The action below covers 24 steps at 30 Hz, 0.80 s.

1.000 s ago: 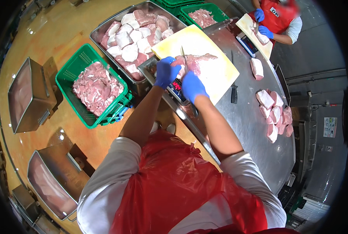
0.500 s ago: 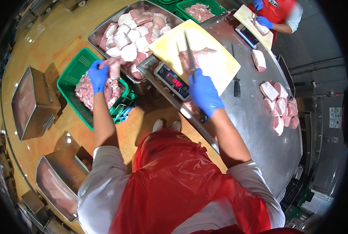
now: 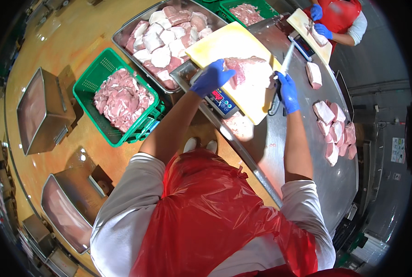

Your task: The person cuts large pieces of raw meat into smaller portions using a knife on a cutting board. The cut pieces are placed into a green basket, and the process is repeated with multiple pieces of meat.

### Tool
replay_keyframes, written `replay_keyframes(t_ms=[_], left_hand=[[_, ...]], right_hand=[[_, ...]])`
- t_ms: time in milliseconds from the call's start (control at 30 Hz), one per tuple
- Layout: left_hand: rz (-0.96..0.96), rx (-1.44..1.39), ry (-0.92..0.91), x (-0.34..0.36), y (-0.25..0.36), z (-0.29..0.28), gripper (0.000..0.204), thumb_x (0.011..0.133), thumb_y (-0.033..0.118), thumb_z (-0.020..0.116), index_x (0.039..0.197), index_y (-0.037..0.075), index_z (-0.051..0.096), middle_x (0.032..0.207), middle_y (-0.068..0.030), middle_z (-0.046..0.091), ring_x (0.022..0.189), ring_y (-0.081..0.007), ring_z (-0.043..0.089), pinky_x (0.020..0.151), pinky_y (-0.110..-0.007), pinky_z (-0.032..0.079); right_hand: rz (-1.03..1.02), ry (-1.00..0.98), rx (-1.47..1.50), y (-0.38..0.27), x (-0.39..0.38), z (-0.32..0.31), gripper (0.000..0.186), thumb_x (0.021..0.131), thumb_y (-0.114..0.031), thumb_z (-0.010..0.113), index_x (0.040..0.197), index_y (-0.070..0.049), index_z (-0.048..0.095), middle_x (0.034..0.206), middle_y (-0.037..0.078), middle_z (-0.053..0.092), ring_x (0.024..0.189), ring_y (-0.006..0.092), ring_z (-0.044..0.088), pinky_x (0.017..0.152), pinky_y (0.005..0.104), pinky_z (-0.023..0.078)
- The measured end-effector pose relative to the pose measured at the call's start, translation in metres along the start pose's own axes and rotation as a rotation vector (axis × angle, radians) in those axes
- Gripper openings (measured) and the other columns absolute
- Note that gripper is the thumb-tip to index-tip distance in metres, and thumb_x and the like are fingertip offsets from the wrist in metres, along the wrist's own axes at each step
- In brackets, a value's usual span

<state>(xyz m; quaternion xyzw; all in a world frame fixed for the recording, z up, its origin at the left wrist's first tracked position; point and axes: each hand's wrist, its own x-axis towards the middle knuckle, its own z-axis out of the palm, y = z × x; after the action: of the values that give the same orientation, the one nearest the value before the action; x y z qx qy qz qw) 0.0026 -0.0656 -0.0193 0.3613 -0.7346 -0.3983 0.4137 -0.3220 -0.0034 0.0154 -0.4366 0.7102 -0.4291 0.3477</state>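
My right hand (image 3: pixel 287 93), in a blue glove, is closed on a knife (image 3: pixel 288 57) at the right edge of the cutting board (image 3: pixel 209 45); its bright blade points away from me. Beside that hand shows a black handle (image 3: pixel 275 100); I cannot tell whether it belongs to the same knife. My gloved left hand (image 3: pixel 212 78) is over the board's left edge, thumb and fingers apart, close to a piece of raw meat (image 3: pixel 240 70). Whether it touches the meat is unclear. Partly beneath my left forearm and the board is a scale (image 3: pixel 225 107) with a red display.
A metal bin (image 3: pixel 118 39) of meat chunks stands beyond a green basket (image 3: pixel 82 94) of trimmings. Meat pieces (image 3: pixel 337 129) lie on the steel table (image 3: pixel 302 157). Across it, a co-worker's gloved hands (image 3: pixel 323 31) work at another board. Two steel carts (image 3: pixel 53 111) (image 3: pixel 70 205) stand left.
My left hand has left the green basket, without the meat strip it held, and come to the board. My right hand has swung the knife from over the meat to the board's right edge.
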Motion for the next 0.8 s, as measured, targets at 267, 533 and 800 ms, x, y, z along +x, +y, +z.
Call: replay_keyframes(t_ms=[267, 533, 800], left_hand=[[-0.081, 0.212, -0.191, 0.072, 0.009, 0.029, 0.040, 0.088, 0.029, 0.070, 0.112, -0.001, 0.061, 0.102, -0.0206, 0.069, 0.093, -0.0311, 0.068, 0.080, -0.040, 0.055], [0.139, 0.107, 0.157, 0.113, 0.055, -0.031, 0.030, 0.088, 0.012, 0.061, 0.115, 0.001, 0.067, 0.114, -0.0184, 0.069, 0.107, -0.0312, 0.067, 0.096, -0.037, 0.050], [0.032, 0.143, 0.239, -0.050, 0.028, 0.004, 0.026, 0.080, 0.012, 0.078, 0.103, 0.002, 0.071, 0.089, -0.0110, 0.072, 0.078, -0.0190, 0.069, 0.074, -0.032, 0.054]], right_hand=[[-0.078, 0.060, -0.169, -0.051, -0.089, 0.065, 0.043, 0.101, -0.029, 0.057, 0.120, 0.009, 0.056, 0.109, 0.019, 0.068, 0.100, 0.0249, 0.063, 0.091, 0.0379, 0.047], [0.070, 0.040, 0.255, -0.024, -0.190, 0.048, 0.023, 0.103, -0.020, 0.052, 0.098, 0.002, 0.056, 0.075, 0.011, 0.065, 0.061, 0.0148, 0.061, 0.059, 0.0321, 0.050], [-0.075, -0.145, -0.630, -0.051, -0.180, 0.072, 0.025, 0.103, -0.024, 0.045, 0.105, 0.001, 0.047, 0.086, 0.035, 0.063, 0.084, 0.0541, 0.061, 0.072, 0.0589, 0.046]])
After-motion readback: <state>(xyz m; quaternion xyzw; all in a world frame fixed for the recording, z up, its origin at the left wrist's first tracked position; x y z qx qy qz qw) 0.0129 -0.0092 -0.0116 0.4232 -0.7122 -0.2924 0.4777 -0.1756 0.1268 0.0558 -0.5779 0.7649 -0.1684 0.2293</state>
